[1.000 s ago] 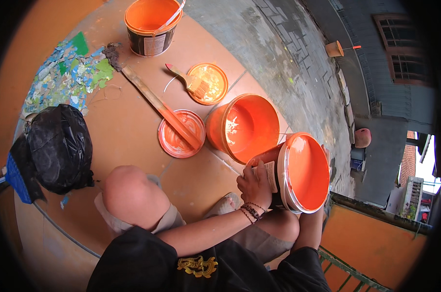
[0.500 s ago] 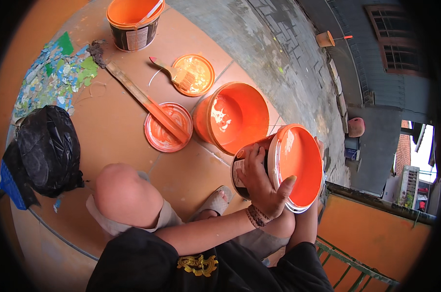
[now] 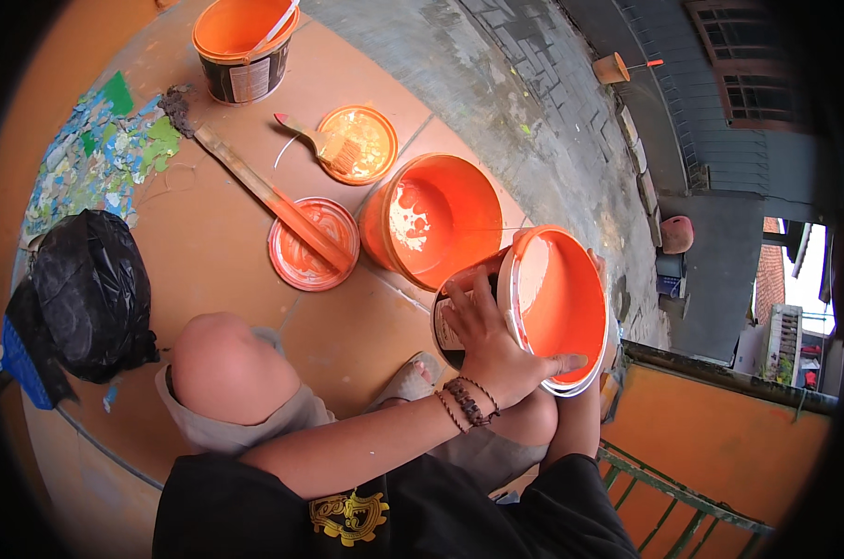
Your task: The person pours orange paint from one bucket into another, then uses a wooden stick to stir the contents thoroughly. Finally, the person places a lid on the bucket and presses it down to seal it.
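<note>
A black-labelled paint bucket (image 3: pixel 564 303) is held tilted above my lap, its white-rimmed mouth showing orange paint inside. My left hand (image 3: pixel 496 345) is pressed round its near side, fingers on the label and thumb hooked over the rim. My right hand (image 3: pixel 596 267) supports the far side; only fingertips show, the rest hidden behind the bucket. Close by to the left stands a larger orange bucket (image 3: pixel 485 210), its inner bottom streaked with wet orange paint. The tilted bucket's base overlaps that bucket's near edge in view; contact cannot be told.
On the tiles lie a paint-covered lid (image 3: pixel 285 250) with a wooden stick (image 3: pixel 245 172) across it, and another lid (image 3: pixel 377 140) bearing a brush (image 3: pixel 307 138). A third bucket (image 3: pixel 219 79), paint flakes (image 3: pixel 87 168) and a black plastic bag (image 3: pixel 91 289) sit further left.
My left thumb has come down across the rim, and the hand has shifted slightly along the bucket. The bucket's tilt looks slightly different. The whole view has shifted a little.
</note>
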`<state>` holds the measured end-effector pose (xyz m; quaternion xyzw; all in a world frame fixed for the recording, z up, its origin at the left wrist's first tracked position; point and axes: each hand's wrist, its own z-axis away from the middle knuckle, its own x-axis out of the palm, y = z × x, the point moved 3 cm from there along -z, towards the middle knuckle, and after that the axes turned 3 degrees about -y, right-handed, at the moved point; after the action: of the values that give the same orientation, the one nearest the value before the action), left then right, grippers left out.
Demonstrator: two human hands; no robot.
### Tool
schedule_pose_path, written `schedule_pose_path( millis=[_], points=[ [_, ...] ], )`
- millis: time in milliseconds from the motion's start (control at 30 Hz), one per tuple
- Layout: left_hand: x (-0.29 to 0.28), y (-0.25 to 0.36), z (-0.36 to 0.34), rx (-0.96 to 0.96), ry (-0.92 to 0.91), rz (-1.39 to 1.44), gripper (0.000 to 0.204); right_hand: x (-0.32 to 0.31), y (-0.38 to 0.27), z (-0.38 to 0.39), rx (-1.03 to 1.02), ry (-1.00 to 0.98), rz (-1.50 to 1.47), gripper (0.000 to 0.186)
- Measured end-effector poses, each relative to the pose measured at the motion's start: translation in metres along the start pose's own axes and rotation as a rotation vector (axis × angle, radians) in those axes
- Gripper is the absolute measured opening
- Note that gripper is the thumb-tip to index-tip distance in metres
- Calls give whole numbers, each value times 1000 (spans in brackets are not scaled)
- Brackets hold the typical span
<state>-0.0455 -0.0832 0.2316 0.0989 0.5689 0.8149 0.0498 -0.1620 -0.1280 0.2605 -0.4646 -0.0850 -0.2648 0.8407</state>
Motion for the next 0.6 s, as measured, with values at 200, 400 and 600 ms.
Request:
schedule_pose_path(
  millis=[200,400,600],
  points=[
    [-2,4,2,-32,-121,83,134,-2,-3,2,-3,17,-6,42],
    [-6,0,-4,3,-135,103,130,-5,-1,-4,11,28,2,41],
    [-2,-6,-6,-43,-98,175,120,-12,-10,-15,7,33,42,39]
  ],
)
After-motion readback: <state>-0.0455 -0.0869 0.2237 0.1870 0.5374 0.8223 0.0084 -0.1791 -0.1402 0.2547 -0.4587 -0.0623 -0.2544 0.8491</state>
